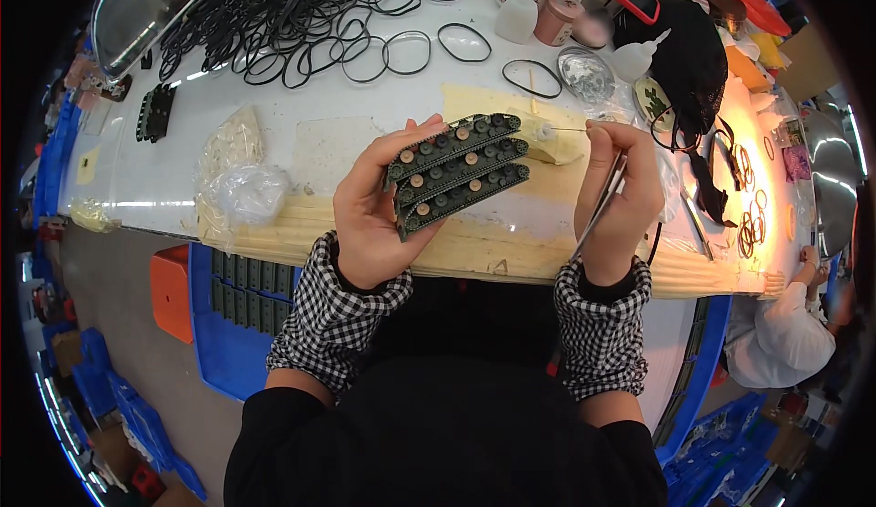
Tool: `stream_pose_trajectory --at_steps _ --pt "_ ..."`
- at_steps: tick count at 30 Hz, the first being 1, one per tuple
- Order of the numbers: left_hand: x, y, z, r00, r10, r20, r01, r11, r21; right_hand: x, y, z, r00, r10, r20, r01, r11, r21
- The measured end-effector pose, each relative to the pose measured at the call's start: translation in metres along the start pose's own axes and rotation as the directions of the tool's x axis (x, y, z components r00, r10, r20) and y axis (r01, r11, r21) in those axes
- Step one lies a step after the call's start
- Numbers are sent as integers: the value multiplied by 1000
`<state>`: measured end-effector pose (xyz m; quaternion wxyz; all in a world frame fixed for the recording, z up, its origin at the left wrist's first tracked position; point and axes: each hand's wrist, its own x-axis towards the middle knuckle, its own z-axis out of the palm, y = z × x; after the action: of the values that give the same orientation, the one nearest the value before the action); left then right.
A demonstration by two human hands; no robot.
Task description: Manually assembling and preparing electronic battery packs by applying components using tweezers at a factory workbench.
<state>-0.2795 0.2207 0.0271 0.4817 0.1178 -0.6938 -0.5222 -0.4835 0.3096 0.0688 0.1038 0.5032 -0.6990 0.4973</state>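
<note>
My left hand [370,201] is closed round a stack of three dark green toy tank track pieces [461,169], held tilted above the table's near edge. Rows of small round wheels show on their sides, several tan and the others dark green. To the right, my right hand [625,192] pinches a thin needle-like rod [570,130] between thumb and fingertip. The same hand also holds silver tweezers [598,215], slanting down across the palm. The rod's far end reaches a small whitish lump on a yellowish pad [557,146], beside the track pieces.
Black rubber bands [265,19] lie heaped at the back left. A dark track piece [156,113] and clear plastic bags [242,188] are on the left. Squeeze bottles [518,16], a cup and a black cap crowd the back right. Blue bins [210,352] hold green parts below; another person sits far right.
</note>
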Motion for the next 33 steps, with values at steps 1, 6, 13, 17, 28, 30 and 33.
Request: stream_pose_trajectory --at_steps 1,6,13,17,28,30,33 --pt "0 0 0 1000 1 3 -1 1000 4 1 7 3 993 -117 9 117 985 -124" --pt "2 3 -2 999 7 33 -8 999 49 3 3 2 976 -212 -57 208 975 -71" --pt "3 7 -1 996 -14 93 5 995 99 2 -29 4 995 0 100 -52 850 524" --pt "3 8 -1 995 -28 99 16 993 115 0 -35 10 981 26 194 -134 813 567" --pt "3 7 -1 996 -13 84 5 995 95 -1 -32 13 988 74 136 -141 793 592" --pt "3 6 0 997 -14 71 8 997 82 0 -28 11 991 110 74 -133 814 565" --pt "2 6 -1 998 -15 57 10 996 87 5 -11 7 994 59 -89 -31 956 292"
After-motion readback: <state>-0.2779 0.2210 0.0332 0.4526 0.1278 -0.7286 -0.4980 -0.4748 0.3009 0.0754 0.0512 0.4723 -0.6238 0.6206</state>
